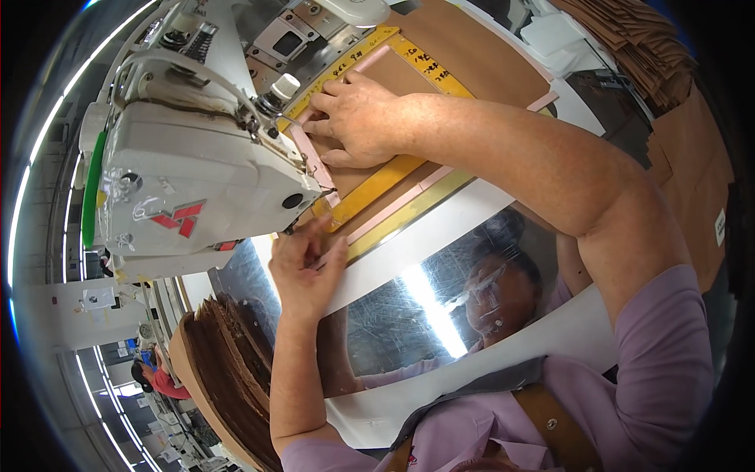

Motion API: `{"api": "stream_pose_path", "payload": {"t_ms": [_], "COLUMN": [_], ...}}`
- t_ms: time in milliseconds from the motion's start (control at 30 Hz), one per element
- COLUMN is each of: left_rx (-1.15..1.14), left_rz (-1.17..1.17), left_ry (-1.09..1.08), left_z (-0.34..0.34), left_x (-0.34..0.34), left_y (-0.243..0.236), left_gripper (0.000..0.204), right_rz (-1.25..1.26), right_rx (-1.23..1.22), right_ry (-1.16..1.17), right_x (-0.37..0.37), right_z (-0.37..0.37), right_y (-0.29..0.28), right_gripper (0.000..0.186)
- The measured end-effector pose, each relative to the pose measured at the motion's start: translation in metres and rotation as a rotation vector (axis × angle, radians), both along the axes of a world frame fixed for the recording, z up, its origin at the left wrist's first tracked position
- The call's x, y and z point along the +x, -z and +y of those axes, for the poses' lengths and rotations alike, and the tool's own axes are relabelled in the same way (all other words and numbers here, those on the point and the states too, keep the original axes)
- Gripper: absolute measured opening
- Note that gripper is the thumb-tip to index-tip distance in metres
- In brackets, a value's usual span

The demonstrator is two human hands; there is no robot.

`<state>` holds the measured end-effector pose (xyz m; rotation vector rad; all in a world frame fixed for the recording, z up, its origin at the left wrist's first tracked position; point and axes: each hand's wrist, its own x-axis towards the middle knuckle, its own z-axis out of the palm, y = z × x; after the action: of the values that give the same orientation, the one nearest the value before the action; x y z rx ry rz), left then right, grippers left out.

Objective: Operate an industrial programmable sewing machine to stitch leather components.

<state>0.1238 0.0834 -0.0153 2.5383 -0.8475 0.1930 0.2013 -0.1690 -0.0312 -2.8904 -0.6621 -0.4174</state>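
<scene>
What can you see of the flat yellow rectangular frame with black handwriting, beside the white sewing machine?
The flat yellow frame looks like thin plastic or card, with black handwriting on its far and right bars. It lies flat, slanted in view, over brown sheet material beside the white sewing machine head. Pale pink strips show inside it. The bare right hand, fingers spread, covers part of it; the bare left hand is by its near-left corner, contact unclear.

The right arm is sharply bent at the elbow, its forearm angled leftward to the right hand, palm down with fingers spread. The left forearm (bare, like the right) rises nearly upright to the left hand, its thumb apart from loosely bent fingers.
</scene>
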Motion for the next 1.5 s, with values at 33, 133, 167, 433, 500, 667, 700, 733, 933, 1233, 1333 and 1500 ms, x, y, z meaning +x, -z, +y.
{"api": "stream_pose_path", "payload": {"t_ms": [33,133,167,433,500,667,700,733,933,1233,1333,1500], "left_rx": [-0.006,0.154,0.144,0.257,0.24,0.19,0.246,0.304,0.296,0.393,0.418,0.445], "left_rz": [-0.007,-0.21,-0.212,-0.193,-0.21,-0.233,-0.216,-0.2,-0.226,-0.16,-0.113,-0.155], "left_ry": [-0.018,0.133,0.124,0.078,0.067,0.065,0.052,0.038,0.044,-0.005,-0.005,-0.028], "left_z": [-0.004,-0.022,-0.025,-0.035,-0.036,-0.049,-0.051,-0.052,-0.051,-0.063,-0.074,-0.068], "left_x": [-0.006,-0.008,-0.006,0.003,0.001,-0.008,-0.009,-0.01,-0.015,-0.02,-0.026,-0.023], "left_y": [-0.003,-0.005,-0.003,-0.001,0.002,0.001,-0.002,-0.004,-0.001,-0.009,-0.012,-0.007], "left_gripper": [0.038,0.052,0.052,0.047,0.047,0.05,0.052,0.055,0.066,0.067,0.07,0.081], "right_rz": [0.058,-0.07,-0.071,0.05,0.032,0.03,0.039,0.046,0.09,0.132,0.163,0.192], "right_rx": [-0.033,0.011,0.001,-0.076,-0.056,-0.022,-0.029,-0.035,0.0,0.046,0.063,0.042], "right_ry": [0.004,-0.013,-0.022,0.029,0.006,-0.022,-0.024,-0.027,-0.042,-0.062,-0.049,-0.037], "right_x": [0.0,0.0,0.0,0.001,0.001,0.004,0.005,0.005,0.003,0.002,0.002,0.0], "right_z": [0.004,0.003,0.003,0.003,0.002,-0.003,-0.005,-0.005,-0.006,-0.011,-0.01,-0.008], "right_y": [-0.006,0.003,0.005,-0.006,-0.006,-0.004,-0.005,-0.007,-0.013,-0.018,-0.019,-0.023], "right_gripper": [0.062,0.06,0.06,0.068,0.069,0.073,0.074,0.074,0.08,0.09,0.088,0.086]}}
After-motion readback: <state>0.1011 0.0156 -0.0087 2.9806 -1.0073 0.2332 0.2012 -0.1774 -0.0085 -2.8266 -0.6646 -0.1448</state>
